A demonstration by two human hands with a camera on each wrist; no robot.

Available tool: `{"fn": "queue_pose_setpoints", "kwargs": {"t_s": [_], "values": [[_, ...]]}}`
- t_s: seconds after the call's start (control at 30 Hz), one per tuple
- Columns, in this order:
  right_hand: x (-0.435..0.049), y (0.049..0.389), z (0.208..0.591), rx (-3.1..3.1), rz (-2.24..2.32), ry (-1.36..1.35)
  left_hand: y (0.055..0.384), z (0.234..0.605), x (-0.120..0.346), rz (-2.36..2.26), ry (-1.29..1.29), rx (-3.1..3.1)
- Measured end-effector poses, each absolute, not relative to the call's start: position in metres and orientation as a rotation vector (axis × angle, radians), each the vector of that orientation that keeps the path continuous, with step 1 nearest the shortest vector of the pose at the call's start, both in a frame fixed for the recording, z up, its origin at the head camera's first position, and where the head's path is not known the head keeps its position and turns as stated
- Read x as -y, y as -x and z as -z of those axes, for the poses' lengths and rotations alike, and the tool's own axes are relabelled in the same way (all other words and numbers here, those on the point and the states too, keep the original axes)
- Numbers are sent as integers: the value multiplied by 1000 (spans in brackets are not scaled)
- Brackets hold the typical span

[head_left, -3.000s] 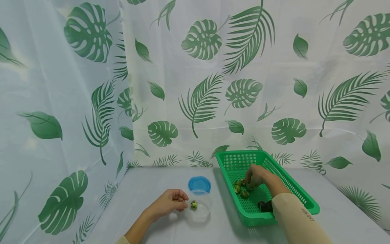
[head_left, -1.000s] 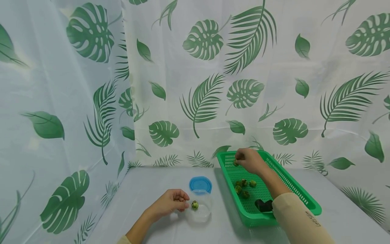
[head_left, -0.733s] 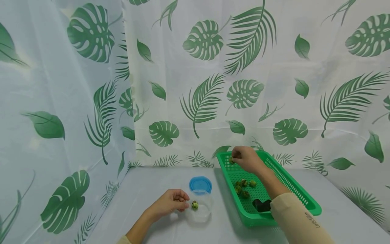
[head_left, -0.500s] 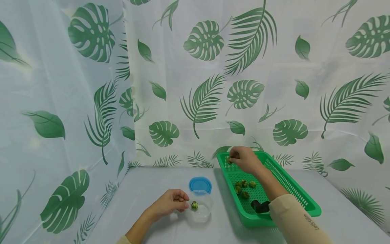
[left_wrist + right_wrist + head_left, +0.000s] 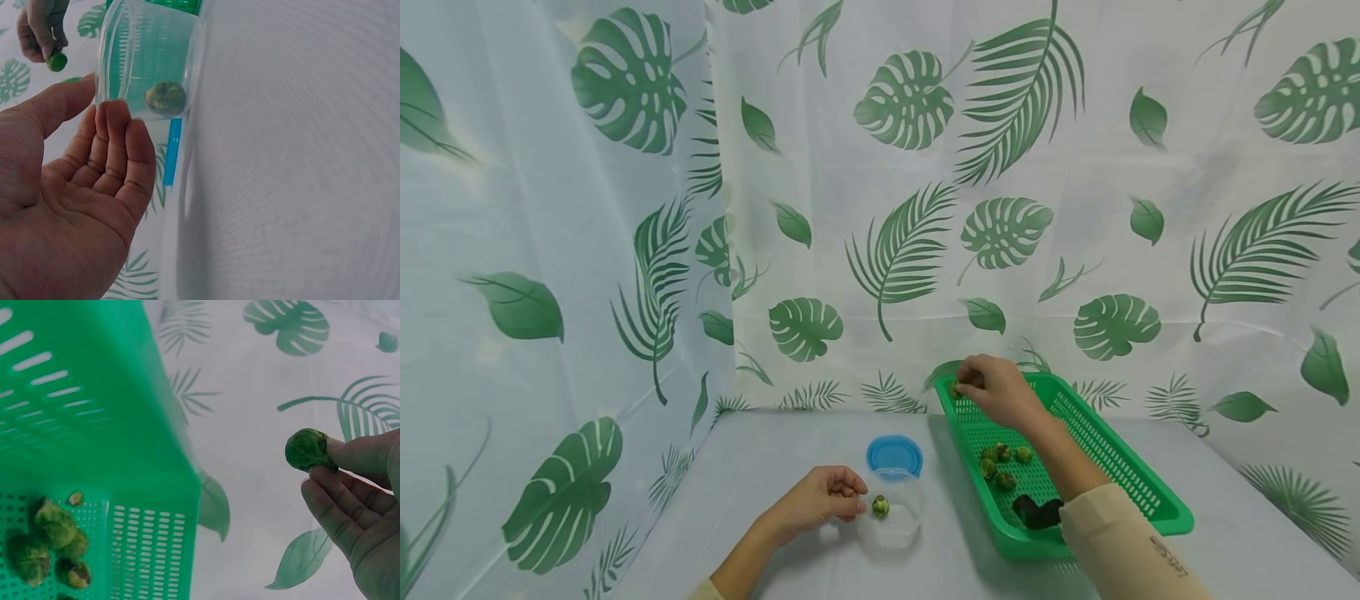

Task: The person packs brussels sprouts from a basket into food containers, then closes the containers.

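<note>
My right hand (image 5: pixel 1000 390) pinches a Brussels sprout (image 5: pixel 306 450) between thumb and fingertips, raised above the far left corner of the green basket (image 5: pixel 1150 483). In the right wrist view the held sprout hangs outside the basket wall. Several other sprouts (image 5: pixel 1005 481) lie on the basket floor toward its left side. My left hand (image 5: pixel 812 504) stays beside a clear plastic container (image 5: pixel 910 533), its loosely bent fingertips right at the rim. Inside that container sits a single sprout (image 5: pixel 166 98).
A blue lid (image 5: pixel 895 454) lies on the white table (image 5: pixel 760 450) just behind the clear container. A black object (image 5: pixel 1037 512) shows near the basket's front end, beside the right sleeve. A leaf-print curtain (image 5: pixel 880 208) stands behind the table.
My right hand has picked a sprout from the basket, lifted it, and carried it left to the basket's far left corner. My left hand has stayed by the container.
</note>
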State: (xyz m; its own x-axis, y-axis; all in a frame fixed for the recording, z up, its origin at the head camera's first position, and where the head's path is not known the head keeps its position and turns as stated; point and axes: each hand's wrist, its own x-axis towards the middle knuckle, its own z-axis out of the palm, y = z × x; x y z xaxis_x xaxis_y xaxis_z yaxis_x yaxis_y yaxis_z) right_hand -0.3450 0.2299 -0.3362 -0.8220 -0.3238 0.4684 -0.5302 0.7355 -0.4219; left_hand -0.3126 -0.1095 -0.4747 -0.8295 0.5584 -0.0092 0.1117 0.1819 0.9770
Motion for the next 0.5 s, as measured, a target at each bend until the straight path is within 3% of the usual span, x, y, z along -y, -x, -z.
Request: {"fn": "queue_pose_setpoints", "kwargs": {"t_s": [0.5], "values": [[-215,329,330,2469,-824,-709,314,477,109,-1697,-638,-2102]]}}
